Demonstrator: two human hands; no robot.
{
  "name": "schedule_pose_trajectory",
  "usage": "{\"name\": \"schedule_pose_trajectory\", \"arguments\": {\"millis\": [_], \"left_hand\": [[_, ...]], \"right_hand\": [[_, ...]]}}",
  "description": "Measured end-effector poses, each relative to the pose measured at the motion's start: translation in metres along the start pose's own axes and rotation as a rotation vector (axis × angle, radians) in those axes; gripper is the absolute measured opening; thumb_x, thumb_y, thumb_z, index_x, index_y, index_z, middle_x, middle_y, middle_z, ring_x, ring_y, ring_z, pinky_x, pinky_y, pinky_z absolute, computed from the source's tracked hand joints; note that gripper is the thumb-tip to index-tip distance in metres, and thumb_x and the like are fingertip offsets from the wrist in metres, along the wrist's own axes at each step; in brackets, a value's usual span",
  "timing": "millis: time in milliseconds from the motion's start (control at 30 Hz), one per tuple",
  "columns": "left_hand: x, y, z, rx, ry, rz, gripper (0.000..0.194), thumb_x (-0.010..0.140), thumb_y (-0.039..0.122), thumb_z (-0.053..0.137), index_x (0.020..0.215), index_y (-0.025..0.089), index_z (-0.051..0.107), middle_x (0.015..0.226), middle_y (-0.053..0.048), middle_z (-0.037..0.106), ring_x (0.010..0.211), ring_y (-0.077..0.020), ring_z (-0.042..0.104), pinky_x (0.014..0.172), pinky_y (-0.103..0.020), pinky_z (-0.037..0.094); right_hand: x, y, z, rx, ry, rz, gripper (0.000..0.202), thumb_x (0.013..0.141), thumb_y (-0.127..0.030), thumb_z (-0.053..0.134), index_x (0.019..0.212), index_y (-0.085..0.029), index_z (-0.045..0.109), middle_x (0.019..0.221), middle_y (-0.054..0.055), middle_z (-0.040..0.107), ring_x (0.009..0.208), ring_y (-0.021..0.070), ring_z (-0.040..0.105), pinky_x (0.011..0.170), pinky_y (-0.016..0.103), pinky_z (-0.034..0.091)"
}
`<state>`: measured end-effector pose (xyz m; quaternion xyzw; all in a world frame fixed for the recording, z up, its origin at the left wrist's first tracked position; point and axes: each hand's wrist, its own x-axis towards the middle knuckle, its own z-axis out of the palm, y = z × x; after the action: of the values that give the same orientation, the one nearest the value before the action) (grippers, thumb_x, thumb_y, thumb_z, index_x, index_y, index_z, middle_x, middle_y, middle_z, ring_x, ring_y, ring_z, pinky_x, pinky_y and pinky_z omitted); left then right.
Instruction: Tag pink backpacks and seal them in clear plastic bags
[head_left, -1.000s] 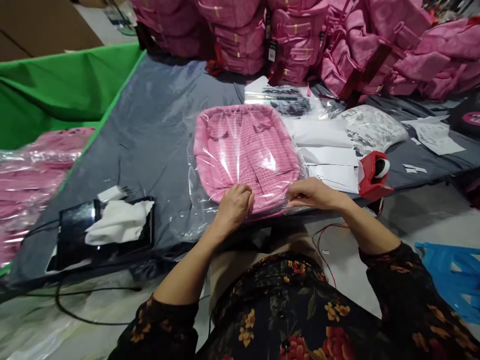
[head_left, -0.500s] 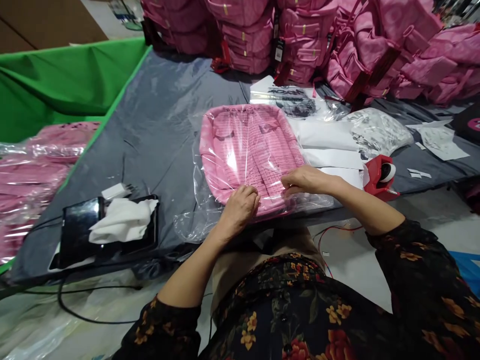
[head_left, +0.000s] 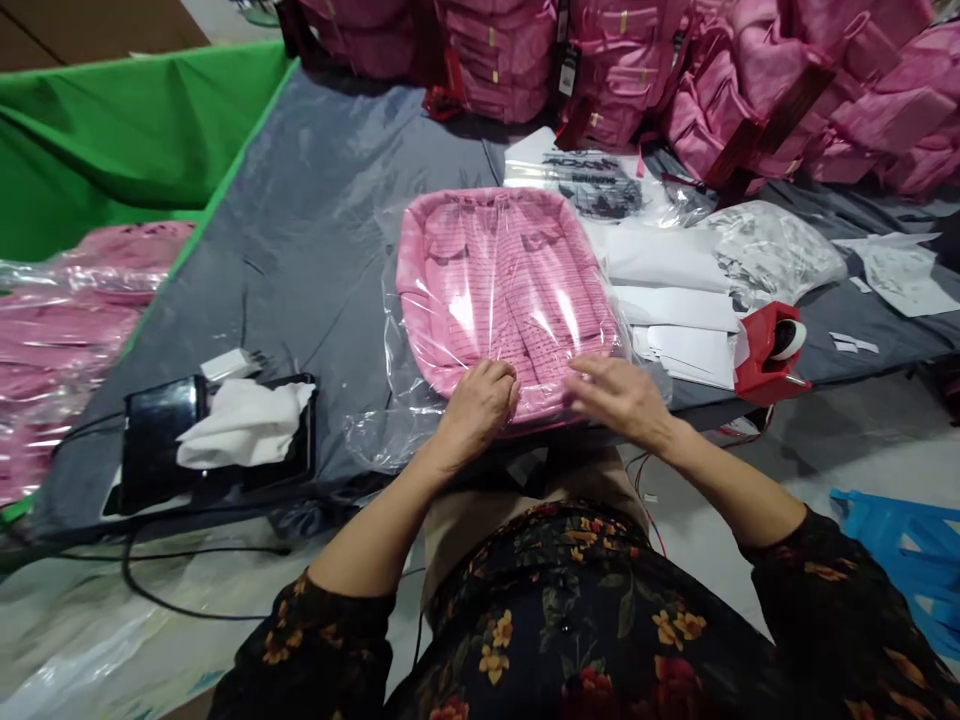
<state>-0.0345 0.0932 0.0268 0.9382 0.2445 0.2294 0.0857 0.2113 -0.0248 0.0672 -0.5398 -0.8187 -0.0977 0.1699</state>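
A pink bag [head_left: 510, 300] in clear plastic [head_left: 386, 435] lies flat on a grey table [head_left: 322, 250], at the person's twelve o'clock.
With the bag as clock centre, the left hand [head_left: 480, 397] rests curled on the plastic at six; whether it grips the film cannot be told. The right hand [head_left: 621, 398], loosely spread and holding nothing, is at four. A red tape dispenser [head_left: 756, 372] sits at three, a crumpled white cloth [head_left: 247, 422] at eight.

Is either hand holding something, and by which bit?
The left hand is curled at the near edge of the plastic-wrapped pink bag; whether it pinches the plastic cannot be told. The right hand, open, holds nothing.
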Motion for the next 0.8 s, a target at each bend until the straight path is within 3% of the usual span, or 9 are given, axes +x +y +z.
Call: {"name": "schedule_pose_trajectory", "arguments": {"millis": [100,200,300,367,533,600,667,733,800], "left_hand": [[0.001,0.002,-0.006,-0.046,-0.012,-0.033,0.035,0.106,0.023,0.039,0.085,0.017,0.067,0.095,-0.01,0.069,0.087,-0.0218,0.056,0.082,-0.039,0.048],[-0.007,0.003,-0.025,-0.145,-0.026,-0.061,0.029,0.106,0.027,0.045,0.09,0.019,0.067,0.106,-0.009,0.072,0.1,-0.0222,0.058,0.094,-0.041,0.047],[-0.029,-0.003,-0.05,-0.149,0.001,-0.107,0.017,0.103,0.034,0.056,0.097,0.022,0.067,0.123,-0.006,0.072,0.121,-0.0242,0.055,0.108,-0.046,0.039],[-0.048,-0.013,-0.06,-0.091,0.055,-0.172,0.016,0.102,0.034,0.058,0.096,0.023,0.067,0.123,-0.005,0.073,0.122,-0.0248,0.056,0.11,-0.048,0.036],[-0.07,-0.039,-0.057,-0.04,0.138,-0.307,0.021,0.103,0.03,0.053,0.09,0.022,0.068,0.119,-0.008,0.073,0.112,-0.0233,0.062,0.102,-0.045,0.041],[-0.069,-0.043,-0.052,-0.04,0.137,-0.298,0.021,0.103,0.03,0.053,0.09,0.022,0.068,0.117,-0.008,0.073,0.111,-0.0226,0.063,0.101,-0.043,0.042],[-0.065,-0.044,-0.049,-0.021,0.123,-0.293,0.021,0.103,0.03,0.053,0.091,0.022,0.068,0.114,-0.007,0.073,0.108,-0.0218,0.065,0.101,-0.042,0.042],[-0.064,-0.045,-0.047,0.011,0.116,-0.283,0.022,0.103,0.029,0.053,0.09,0.022,0.068,0.114,-0.007,0.073,0.106,-0.0214,0.065,0.101,-0.042,0.042],[-0.063,-0.046,-0.046,0.052,0.134,-0.263,0.023,0.103,0.031,0.052,0.088,0.022,0.068,0.116,-0.008,0.074,0.107,-0.0225,0.065,0.1,-0.043,0.041]], "right_hand": [[-0.015,-0.009,0.018,-0.004,-0.093,-0.097,0.051,0.101,-0.046,0.062,0.15,-0.03,0.056,0.158,0.012,0.05,0.145,0.0306,0.047,0.118,0.049,0.039],[-0.017,-0.003,0.03,-0.003,-0.134,-0.065,0.06,0.099,-0.049,0.065,0.155,-0.037,0.05,0.165,0.009,0.042,0.149,0.0313,0.043,0.122,0.05,0.034],[-0.017,0.006,0.036,0.016,-0.106,-0.05,0.061,0.098,-0.052,0.066,0.155,-0.038,0.05,0.165,0.009,0.042,0.149,0.0324,0.043,0.123,0.051,0.034],[-0.016,0.008,0.04,0.034,-0.074,-0.05,0.06,0.098,-0.052,0.066,0.154,-0.036,0.051,0.164,0.01,0.043,0.148,0.0325,0.044,0.122,0.052,0.034],[-0.017,0.004,0.031,0.246,0.026,0.01,0.054,0.102,-0.057,0.053,0.148,-0.029,0.058,0.159,0.013,0.05,0.147,0.0316,0.046,0.119,0.053,0.04],[-0.03,0.008,0.012,0.351,0.141,0.177,0.054,0.104,-0.06,0.044,0.143,-0.026,0.061,0.154,0.013,0.055,0.142,0.0309,0.052,0.114,0.052,0.046],[-0.054,0.024,-0.016,0.325,0.344,0.439,0.052,0.103,-0.061,0.043,0.13,-0.025,0.069,0.139,0.015,0.065,0.13,0.0318,0.061,0.108,0.053,0.05],[-0.087,0.051,-0.045,0.153,0.548,0.71,0.046,0.098,-0.061,0.05,0.11,-0.025,0.076,0.115,0.017,0.073,0.111,0.0342,0.068,0.1,0.056,0.051],[-0.121,0.083,-0.07,-0.041,0.623,0.943,0.04,0.094,-0.06,0.056,0.098,-0.027,0.077,0.099,0.018,0.073,0.103,0.037,0.068,0.094,0.059,0.05]]}}
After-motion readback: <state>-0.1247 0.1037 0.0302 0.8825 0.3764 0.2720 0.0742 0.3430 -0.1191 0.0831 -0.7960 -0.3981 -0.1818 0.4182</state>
